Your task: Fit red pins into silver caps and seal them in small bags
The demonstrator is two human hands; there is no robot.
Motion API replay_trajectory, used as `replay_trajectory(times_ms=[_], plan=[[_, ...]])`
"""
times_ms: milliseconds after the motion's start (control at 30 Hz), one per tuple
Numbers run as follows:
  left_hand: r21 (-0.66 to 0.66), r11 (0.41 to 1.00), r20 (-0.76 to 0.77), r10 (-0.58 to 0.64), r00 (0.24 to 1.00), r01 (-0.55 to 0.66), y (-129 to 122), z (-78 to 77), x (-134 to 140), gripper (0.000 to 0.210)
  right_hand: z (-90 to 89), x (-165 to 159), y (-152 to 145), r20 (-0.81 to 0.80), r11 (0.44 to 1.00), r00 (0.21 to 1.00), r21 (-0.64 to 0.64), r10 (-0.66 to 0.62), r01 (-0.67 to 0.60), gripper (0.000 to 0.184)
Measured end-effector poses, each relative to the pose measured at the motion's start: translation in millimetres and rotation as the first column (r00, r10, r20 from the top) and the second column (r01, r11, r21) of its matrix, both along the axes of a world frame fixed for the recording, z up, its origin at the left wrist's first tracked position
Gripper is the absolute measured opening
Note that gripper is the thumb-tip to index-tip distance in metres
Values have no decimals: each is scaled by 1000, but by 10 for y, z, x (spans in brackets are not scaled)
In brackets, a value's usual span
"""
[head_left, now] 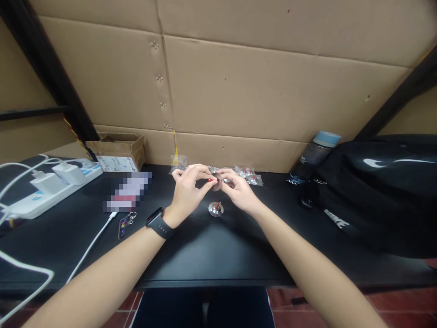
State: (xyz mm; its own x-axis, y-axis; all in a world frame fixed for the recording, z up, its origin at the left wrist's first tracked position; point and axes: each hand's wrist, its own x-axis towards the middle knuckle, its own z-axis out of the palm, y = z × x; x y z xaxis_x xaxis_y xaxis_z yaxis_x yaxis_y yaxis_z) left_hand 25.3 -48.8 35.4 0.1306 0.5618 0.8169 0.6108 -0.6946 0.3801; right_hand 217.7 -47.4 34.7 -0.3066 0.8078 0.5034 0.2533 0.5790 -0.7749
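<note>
Both hands on one finger cymbal [217, 183], up over the middle of the counter [205, 259], held nearly edge-on. Left hand [191, 184]: thumb and fingers pinched on the red bit at its left face. Right hand [237, 189]: fingers curled in, gripping it from the right; exact fingertip contact partly hidden. No real gap in either grip.

Second finger cymbal [212, 210] lies on the counter just below the hands, red strap [218, 206] up from its centre.

Containers:
- Clear plastic bags [252, 176] behind the right hand, flat on the counter by the cardboard wall [235, 91]. Shiny metal and red pieces inside; count unclear.
- Another clear bag [179, 159] behind the left hand, by the foot of the wall. Can't make out contents.
- Cardboard box [139, 152], back left, top open, white label [116, 163] on the front. Inside not readable from this angle.
- Dark see-through bottle [309, 159], blue lid [327, 138] on, leaning by the backpack. Fill level can't be told.
- Black Nike backpack [378, 196], right end of counter; contents hidden.

Left side: white power strip [44, 198], two chargers [68, 174] plugged in. Keychain [123, 226] lies near the white cable [90, 246].
</note>
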Motion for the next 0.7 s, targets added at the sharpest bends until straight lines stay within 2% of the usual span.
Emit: replay_trajectory(times_ms=[133,233,333,467,567,700], plan=[[-18,999,34,-41,999,42,-27,16,12,28,36,18,-30,118,998,992,46,-47,41,16],[-45,993,54,-105,993,108,-52,48,9,37,60,61,-57,312,974,940,216,-139,72,12],[-139,981,-99,-153,983,138,-24,44,-9,52,52,115,-53,448,934,868,355,-214,46,9],[-285,943,-257,-247,934,171,78,-55,-29,65,13,154,-18,511,923,820,381,-258,53,9],[-352,915,-274,-301,914,196,134,-132,-34,65,0,159,-4,522,921,810,387,-267,54,9],[-369,908,-268,-308,913,198,148,-156,-37,67,5,163,-2,507,914,817,402,-275,58,8]])
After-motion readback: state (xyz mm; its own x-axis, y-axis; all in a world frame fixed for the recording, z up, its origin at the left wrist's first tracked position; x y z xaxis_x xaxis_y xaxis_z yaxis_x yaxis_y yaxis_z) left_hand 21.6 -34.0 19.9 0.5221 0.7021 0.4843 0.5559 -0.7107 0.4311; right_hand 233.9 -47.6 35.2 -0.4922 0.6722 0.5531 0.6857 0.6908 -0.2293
